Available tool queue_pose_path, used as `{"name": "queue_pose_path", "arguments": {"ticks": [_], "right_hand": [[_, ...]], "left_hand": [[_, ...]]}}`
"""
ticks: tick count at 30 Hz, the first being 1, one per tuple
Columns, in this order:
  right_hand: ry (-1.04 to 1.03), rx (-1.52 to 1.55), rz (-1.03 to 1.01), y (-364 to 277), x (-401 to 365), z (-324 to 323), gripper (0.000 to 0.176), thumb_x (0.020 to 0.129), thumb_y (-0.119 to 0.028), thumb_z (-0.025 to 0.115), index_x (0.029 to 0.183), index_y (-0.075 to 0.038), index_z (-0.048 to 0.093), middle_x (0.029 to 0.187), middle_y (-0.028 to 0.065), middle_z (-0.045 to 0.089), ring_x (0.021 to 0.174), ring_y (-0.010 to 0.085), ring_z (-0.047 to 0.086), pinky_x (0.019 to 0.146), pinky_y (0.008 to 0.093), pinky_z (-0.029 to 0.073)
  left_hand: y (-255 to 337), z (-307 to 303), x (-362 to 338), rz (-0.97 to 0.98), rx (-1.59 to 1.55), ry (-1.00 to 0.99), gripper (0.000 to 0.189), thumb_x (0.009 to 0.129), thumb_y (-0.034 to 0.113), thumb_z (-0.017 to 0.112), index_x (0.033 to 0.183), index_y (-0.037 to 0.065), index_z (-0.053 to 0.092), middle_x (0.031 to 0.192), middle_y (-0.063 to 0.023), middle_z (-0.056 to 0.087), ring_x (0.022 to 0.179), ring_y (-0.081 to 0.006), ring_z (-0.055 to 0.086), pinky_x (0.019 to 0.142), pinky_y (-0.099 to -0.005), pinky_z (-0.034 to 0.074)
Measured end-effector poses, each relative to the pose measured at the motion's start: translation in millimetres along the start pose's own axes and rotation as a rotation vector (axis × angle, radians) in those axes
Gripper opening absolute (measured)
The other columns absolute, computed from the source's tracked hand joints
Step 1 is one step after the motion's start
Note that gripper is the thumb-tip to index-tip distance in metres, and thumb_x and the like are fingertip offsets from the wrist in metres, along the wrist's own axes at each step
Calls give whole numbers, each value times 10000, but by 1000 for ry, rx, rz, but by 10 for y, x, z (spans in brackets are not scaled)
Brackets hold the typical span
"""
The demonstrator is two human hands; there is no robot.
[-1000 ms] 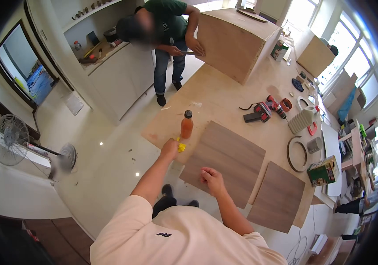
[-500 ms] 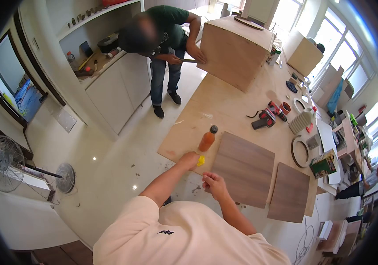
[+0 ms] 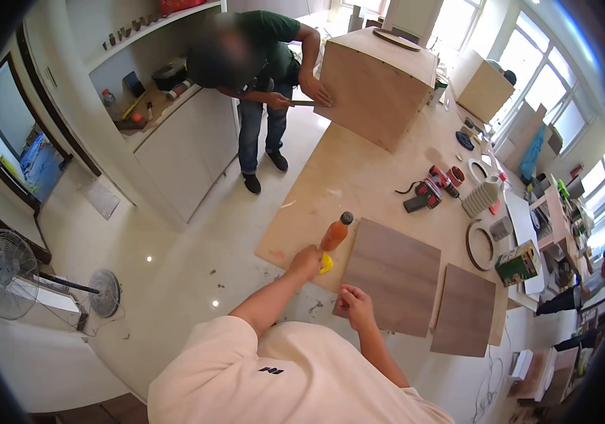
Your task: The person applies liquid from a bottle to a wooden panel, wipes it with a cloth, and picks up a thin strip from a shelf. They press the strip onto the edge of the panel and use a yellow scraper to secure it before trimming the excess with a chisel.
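My left hand [image 3: 307, 262] is closed at the near left edge of the plywood table. Its fingers are around a small yellow object [image 3: 326, 263], too small to name. Just beyond stands a bottle of orange liquid with a dark cap [image 3: 336, 233]. Over the near left corner of a brown wood-grain board [image 3: 396, 275], my right hand [image 3: 356, 307] is curled with thumb and fingertips together. Whatever it may pinch is hidden from me. A second, smaller brown board [image 3: 463, 309] lies to the right.
A co-worker in a dark green shirt [image 3: 274, 42] bends at a large plywood box [image 3: 377, 88], holding a thin tool against it. Red-black cordless drills [image 3: 426, 192], a white jug [image 3: 483, 196], a ring [image 3: 480, 244] and a green can [image 3: 519, 263] sit rightward. A fan [image 3: 6, 272] stands left.
The view has shifted slightly. My right hand has moved a little to the right over the brown board's corner. The left hand stays by the bottle with the yellow object.
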State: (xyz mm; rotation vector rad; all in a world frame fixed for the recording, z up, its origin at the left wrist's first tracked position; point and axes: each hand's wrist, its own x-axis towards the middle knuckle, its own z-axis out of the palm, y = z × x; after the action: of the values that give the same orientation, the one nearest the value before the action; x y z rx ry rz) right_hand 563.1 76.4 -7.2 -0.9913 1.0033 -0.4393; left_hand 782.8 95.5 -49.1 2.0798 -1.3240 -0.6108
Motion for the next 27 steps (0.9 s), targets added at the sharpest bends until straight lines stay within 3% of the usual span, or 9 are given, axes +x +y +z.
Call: {"name": "queue_pose_path", "arguments": {"ticks": [4, 7, 10, 13, 17, 20, 23, 26, 27], "right_hand": [[-73, -63, -51, -91, 161, 116, 204, 947, -139, 593, 1085, 10, 613, 825, 38, 614, 664, 107, 569, 618, 262, 508], [-126, -122, -103, -66, 233, 284, 188, 961, -159, 574, 1033, 9, 617, 739, 22, 578, 590, 92, 523, 608, 263, 511], [-191, -154, -59, -168, 203, 432, 196, 972, -193, 562, 963, -4, 613, 648, -1, 517, 523, 80, 464, 602, 273, 518], [-186, -200, -27, -180, 294, 719, 216, 977, -226, 551, 905, -27, 594, 607, -21, 472, 500, 75, 425, 613, 288, 530], [-299, -353, -195, 85, 674, 1156, 229, 980, -233, 549, 895, -24, 591, 631, -10, 512, 542, 87, 485, 635, 278, 524], [-386, -527, -542, -99, 655, 1939, 261, 983, -250, 549, 913, -12, 632, 689, 13, 588, 605, 91, 545, 644, 262, 507], [-541, -547, -357, -271, 761, 2765, 244, 964, -228, 585, 946, -2, 674, 753, 39, 647, 678, 87, 588, 653, 250, 494], [-570, -687, -315, -315, 851, 3654, 241, 961, -207, 588, 980, 11, 687, 775, 62, 671, 701, 95, 601, 674, 253, 499], [-575, -715, -361, -387, 777, 3999, 275, 973, -240, 572, 1013, 12, 674, 837, 92, 687, 780, 133, 623, 733, 284, 508]], "left_hand": [[-4, 13, 4, -93, -217, 46, 166, 827, 150, 674, 971, 70, 696, 1027, -153, 673, 952, -320, 648, 831, -416, 502], [-157, 1, -145, -33, -261, 208, 166, 853, 191, 669, 946, 56, 691, 943, -164, 687, 889, -321, 661, 788, -408, 509], [-258, -244, -346, -98, -372, 226, 192, 886, 228, 646, 923, 44, 686, 809, -166, 681, 784, -350, 659, 720, -405, 515], [-393, -559, -519, -146, -209, 282, 229, 907, 248, 627, 903, 26, 680, 717, -167, 660, 688, -350, 642, 670, -397, 514], [-777, -925, -656, -256, -424, 261, 214, 915, 198, 606, 929, -3, 677, 727, -126, 674, 656, -225, 646, 645, -337, 523], [-1151, -1194, -823, -247, -701, 301, 214, 921, 179, 594, 946, -19, 670, 720, -81, 662, 635, -148, 632, 621, -300, 525], [-1431, -1766, -973, -253, -694, 311, 251, 947, 203, 577, 925, -34, 657, 687, -59, 625, 560, -131, 602, 574, -281, 524], [-1712, -2499, -1080, -628, -772, 376, 274, 964, 222, 572, 892, -26, 664, 683, -73, 635, 528, -130, 598, 548, -280, 526], [-1946, -2665, -1127, -610, -852, 381, 294, 989, 240, 540, 920, -19, 660, 798, -94, 672, 658, -143, 643, 648, -284, 548]]}}
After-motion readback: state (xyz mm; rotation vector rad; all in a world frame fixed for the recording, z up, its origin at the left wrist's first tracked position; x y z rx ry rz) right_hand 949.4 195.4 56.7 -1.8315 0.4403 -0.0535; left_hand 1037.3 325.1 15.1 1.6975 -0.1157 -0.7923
